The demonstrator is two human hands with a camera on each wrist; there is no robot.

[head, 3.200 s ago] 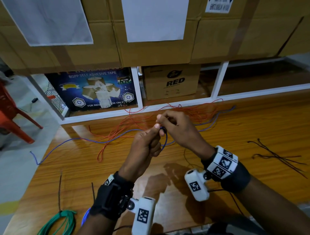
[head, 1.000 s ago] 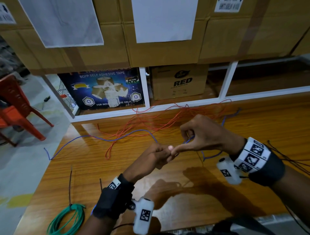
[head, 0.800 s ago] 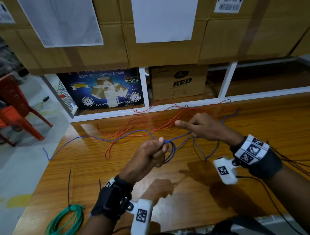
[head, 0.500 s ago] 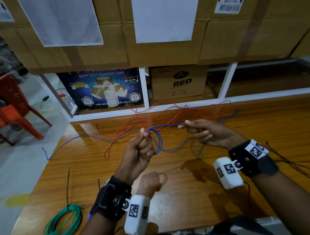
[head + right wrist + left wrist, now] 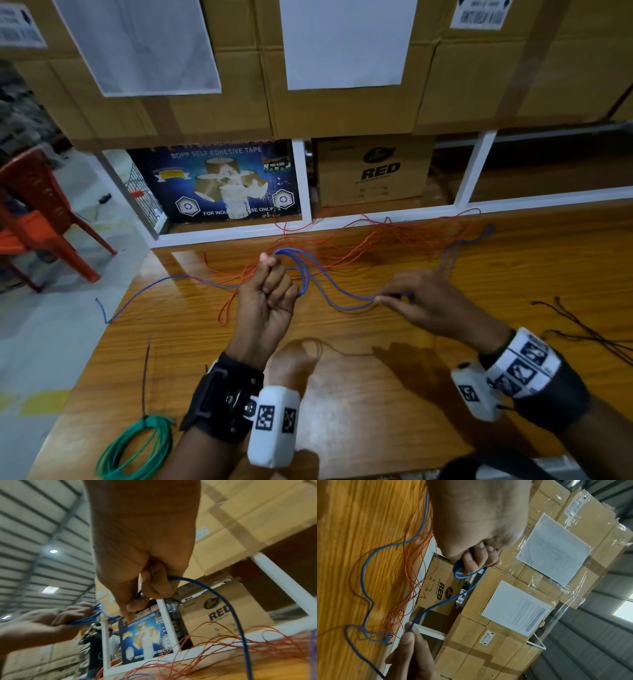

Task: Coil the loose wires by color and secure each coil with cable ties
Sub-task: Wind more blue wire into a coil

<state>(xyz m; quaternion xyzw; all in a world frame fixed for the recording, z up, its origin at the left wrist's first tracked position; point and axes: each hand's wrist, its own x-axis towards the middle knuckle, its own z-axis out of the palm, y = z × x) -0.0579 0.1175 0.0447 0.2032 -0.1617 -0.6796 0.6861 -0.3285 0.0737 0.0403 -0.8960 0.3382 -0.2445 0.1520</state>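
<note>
Wood fills most of the head view: a shiny brown table [image 5: 342, 394] that ends at a white rail along the top and drops off to a grey floor on the left side of the frame. Bare wood lies low in the middle, under the wrists.

Half a second ago the right hand [image 5: 435, 305] was up near the rail with the wire pulled straight. Now it sits lower, right of the middle, and the wire sags between the hands. The left hand [image 5: 270, 298] has stayed near the middle with its loops.

On the left hand the fingers are curled into a fist around a few loops of the blue wire [image 5: 329, 287], with the thumb pressed on top. On the right hand the thumb and first fingers [image 5: 133, 605] pinch the same wire, and the other fingers curl over it too. How tight that pinch is looks unclear, since the hand is blurred.

From the left fist one end of the blue wire runs out to the left and hangs past the table edge. From the right hand it runs up toward the upper right.

Behind the hands the orange wires [image 5: 376, 243] lie loose in a messy heap by the rail. A green coil [image 5: 137, 448] rests at the lower left corner of the frame, tied with a black tie. More black cable ties [image 5: 589, 329] lie apart at the right edge. Cardboard boxes [image 5: 342, 113] are stacked behind, and a red chair [image 5: 41, 212] stands at the far left.
</note>
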